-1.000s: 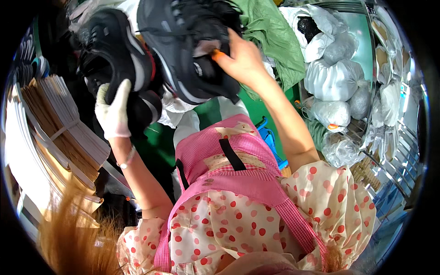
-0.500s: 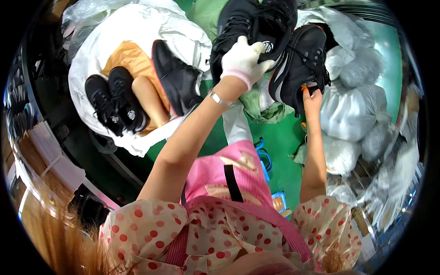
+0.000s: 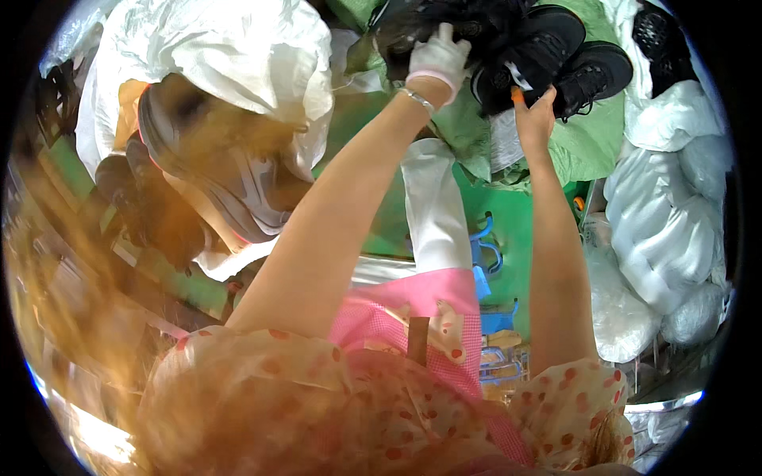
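My left hand (image 3: 436,63), in a white glove, is at several black sneakers (image 3: 409,36) at the top middle. Its fingers are partly hidden and blurred, but they look closed on one of them. My bare right hand (image 3: 534,119) grips the near end of a black sneaker (image 3: 548,44) with a white mark on its side, and an orange cover shows on one finger. Just right of it, another black lace-up sneaker (image 3: 595,75) lies over green sacking (image 3: 583,155).
A big white sack (image 3: 214,47) on the left holds shoes (image 3: 198,159) and tan paper, partly behind blurred hair. Stuffed white plastic bags (image 3: 659,222) line the right side. Blue hook-shaped parts (image 3: 484,254) and blue frames lie on the green floor (image 3: 512,218) below.
The view has shifted. Both hands have moved toward the top with the black sneakers, and the right hand's sneaker has turned. Loose hair now blurs the left side.
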Motion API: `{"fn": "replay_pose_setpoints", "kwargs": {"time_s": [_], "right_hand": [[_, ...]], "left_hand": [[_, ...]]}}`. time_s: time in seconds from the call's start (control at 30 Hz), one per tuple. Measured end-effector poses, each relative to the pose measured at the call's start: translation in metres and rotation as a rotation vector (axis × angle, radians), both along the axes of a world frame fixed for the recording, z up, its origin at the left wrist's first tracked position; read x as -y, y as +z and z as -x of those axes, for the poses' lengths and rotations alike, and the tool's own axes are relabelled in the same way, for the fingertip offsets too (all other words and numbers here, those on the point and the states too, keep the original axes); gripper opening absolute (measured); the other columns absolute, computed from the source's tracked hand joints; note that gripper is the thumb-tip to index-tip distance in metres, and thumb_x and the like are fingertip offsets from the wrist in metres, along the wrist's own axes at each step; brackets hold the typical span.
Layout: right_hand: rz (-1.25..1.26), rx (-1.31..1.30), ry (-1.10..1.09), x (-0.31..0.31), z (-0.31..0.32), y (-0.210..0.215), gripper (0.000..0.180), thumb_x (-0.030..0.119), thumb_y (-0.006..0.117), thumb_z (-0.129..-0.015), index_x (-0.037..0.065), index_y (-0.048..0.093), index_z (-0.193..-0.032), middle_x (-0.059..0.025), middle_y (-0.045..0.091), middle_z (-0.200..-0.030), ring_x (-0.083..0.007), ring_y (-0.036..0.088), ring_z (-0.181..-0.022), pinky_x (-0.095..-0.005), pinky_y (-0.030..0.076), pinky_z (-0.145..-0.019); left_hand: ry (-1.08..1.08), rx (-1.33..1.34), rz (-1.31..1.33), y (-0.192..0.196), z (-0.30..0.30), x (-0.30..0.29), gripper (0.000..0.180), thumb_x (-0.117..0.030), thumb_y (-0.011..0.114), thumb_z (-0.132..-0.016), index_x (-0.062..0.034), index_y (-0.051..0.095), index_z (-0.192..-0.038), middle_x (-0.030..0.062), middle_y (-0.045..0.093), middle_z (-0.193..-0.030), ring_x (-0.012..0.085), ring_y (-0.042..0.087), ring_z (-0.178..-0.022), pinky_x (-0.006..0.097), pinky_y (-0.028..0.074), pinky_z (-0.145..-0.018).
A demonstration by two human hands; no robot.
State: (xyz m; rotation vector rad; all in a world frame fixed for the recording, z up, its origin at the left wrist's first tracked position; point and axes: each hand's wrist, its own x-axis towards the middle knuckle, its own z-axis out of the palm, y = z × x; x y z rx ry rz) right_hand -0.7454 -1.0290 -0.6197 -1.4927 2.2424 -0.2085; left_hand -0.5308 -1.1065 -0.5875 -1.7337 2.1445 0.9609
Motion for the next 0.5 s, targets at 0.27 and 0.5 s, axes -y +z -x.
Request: {"fn": "replay_pose_setpoints", "kwargs": {"time_s": [0.27, 0.5], "right_hand": [[-0.426, 0.095, 0.245, 0.016, -0.005, 0.058, 0.041, 0.034, 0.06, -0.091, 0.006, 0.06, -0.121, -0.0175, 0.069, -0.107, -0.0351, 0.065, -0.101, -0.0397, 0.048, -0.088], [-0.284, 0.556, 0.543, -0.002, -0.25, 0.262, 0.018, 0.006, 0.059, -0.087, 0.007, 0.064, -0.104, -0.0092, 0.07, -0.089, -0.0191, 0.069, -0.083, -0.0341, 0.052, -0.075]], "left_hand": [[0.181, -0.016, -0.052, 0.074, -0.004, -0.026, 0.041, -0.023, 0.074, -0.075, -0.009, 0.056, -0.109, 0.0151, 0.058, -0.107, 0.0297, 0.063, -0.1, 0.037, 0.052, -0.079], [0.546, -0.6, 0.178, 0.259, -0.2, -0.152, 0.035, -0.012, 0.065, -0.082, -0.0081, 0.061, -0.116, 0.0114, 0.061, -0.091, 0.0314, 0.063, -0.082, 0.04, 0.051, -0.07]]}}
